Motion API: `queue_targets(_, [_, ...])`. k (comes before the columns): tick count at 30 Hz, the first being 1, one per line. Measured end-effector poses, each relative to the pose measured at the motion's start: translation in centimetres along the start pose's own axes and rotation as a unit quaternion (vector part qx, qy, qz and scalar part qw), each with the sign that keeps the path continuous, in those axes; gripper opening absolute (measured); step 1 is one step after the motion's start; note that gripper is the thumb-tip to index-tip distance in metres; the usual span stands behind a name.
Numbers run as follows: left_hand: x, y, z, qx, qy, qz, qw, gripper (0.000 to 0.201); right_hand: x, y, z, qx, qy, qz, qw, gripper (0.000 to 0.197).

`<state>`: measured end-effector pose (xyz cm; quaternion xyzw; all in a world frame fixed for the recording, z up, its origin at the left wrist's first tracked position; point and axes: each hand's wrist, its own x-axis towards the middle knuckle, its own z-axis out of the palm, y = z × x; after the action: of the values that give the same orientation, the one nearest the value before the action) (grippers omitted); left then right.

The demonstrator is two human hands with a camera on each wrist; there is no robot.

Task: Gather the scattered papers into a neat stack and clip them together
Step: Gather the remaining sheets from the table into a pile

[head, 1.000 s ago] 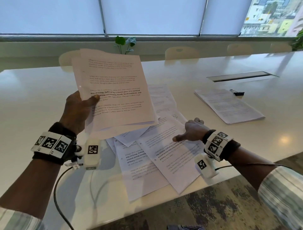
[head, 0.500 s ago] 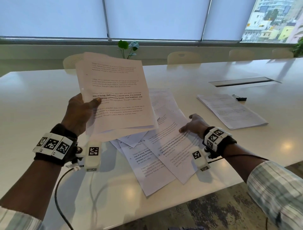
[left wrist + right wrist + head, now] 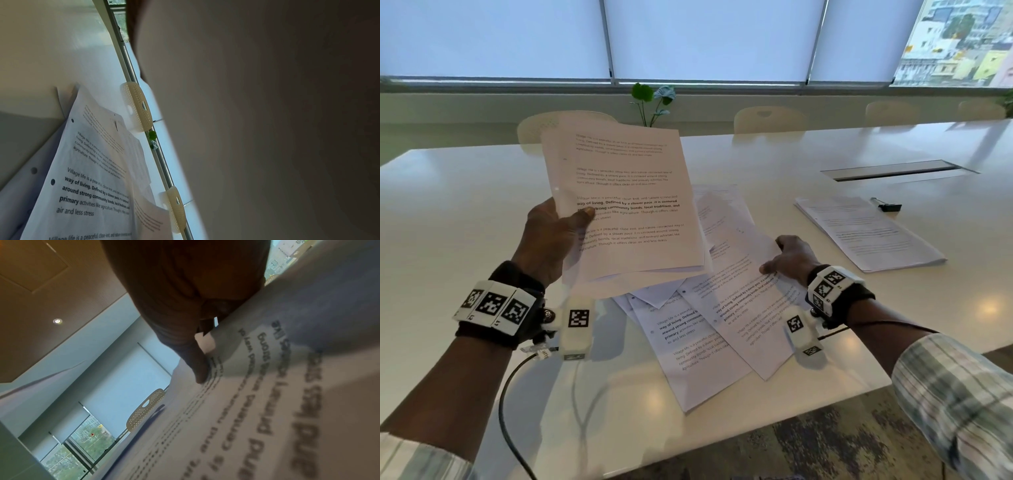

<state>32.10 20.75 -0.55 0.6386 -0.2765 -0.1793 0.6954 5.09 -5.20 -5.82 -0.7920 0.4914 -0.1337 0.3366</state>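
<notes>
At the left we see the left hand (image 3: 551,236) raised above the white desk (image 3: 448,212), its thumb pinched over the edge of a gathered sheaf of printed pages (image 3: 619,192) held tilted in the air; below and just right of it the scattered papers (image 3: 688,342) lie overlapping near the desk's front edge, some with punched holes along one side; the right hand (image 3: 789,257) grips the far edge of the top loose sheet (image 3: 750,308), thumb on the print and fingers curled under the lifted edge; further right a separate stack of pages (image 3: 866,233) lies flat on the desk, well apart from the pile; just beyond its far corner sits a black binder clip (image 3: 887,206); behind, a cable slot (image 3: 900,169) runs across the desk.
</notes>
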Motion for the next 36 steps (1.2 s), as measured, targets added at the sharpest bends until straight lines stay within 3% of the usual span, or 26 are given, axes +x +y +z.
queue_targets(3, [0.1,0.0,0.1,0.008,0.004,-0.007,1.000,0.026,0.1,0.3,-0.2,-0.012,0.012,-0.011,1.000,0.016])
queue_targets(7, [0.0,0.0,0.6,0.032,0.003,-0.013,0.999,0.022,0.0,0.1,-1.5,-0.055,0.045,-0.050,0.996,0.021])
queue_targets(9, [0.2,-0.3,0.8,0.044,0.003,-0.022,0.999,0.024,0.0,-0.3,-2.5,-0.083,0.091,-0.091,0.988,0.009])
queue_targets(11, [0.5,-0.5,1.3,0.066,0.004,-0.035,0.997,0.032,-0.1,-0.8,-3.7,-0.106,0.140,-0.114,0.978,0.024])
queue_targets(16, [0.9,-1.9,2.6,0.125,-0.004,-0.064,0.990,0.042,-0.6,-2.8,-7.4,-0.139,0.253,-0.136,0.948,0.020])
queue_targets(23, [0.7,-3.1,4.0,0.132,-0.001,-0.073,0.989,0.042,-2.5,-6.1,-12.5,-0.028,0.336,-0.148,0.930,0.024])
queue_targets(27, [0.6,-3.3,4.7,0.117,-0.003,-0.073,0.990,0.041,-2.9,-7.2,-13.1,0.115,0.309,-0.128,0.935,0.021])
queue_targets(32, [0.4,-3.1,6.1,0.039,-0.030,-0.070,0.996,0.035,-1.0,-6.1,-8.1,0.299,0.174,-0.085,0.934,0.024])
queue_targets(36, [-0.3,-2.7,7.3,-0.032,-0.091,-0.047,0.994,0.040,0.4,-4.3,-1.9,0.281,0.058,-0.060,0.956,0.061])
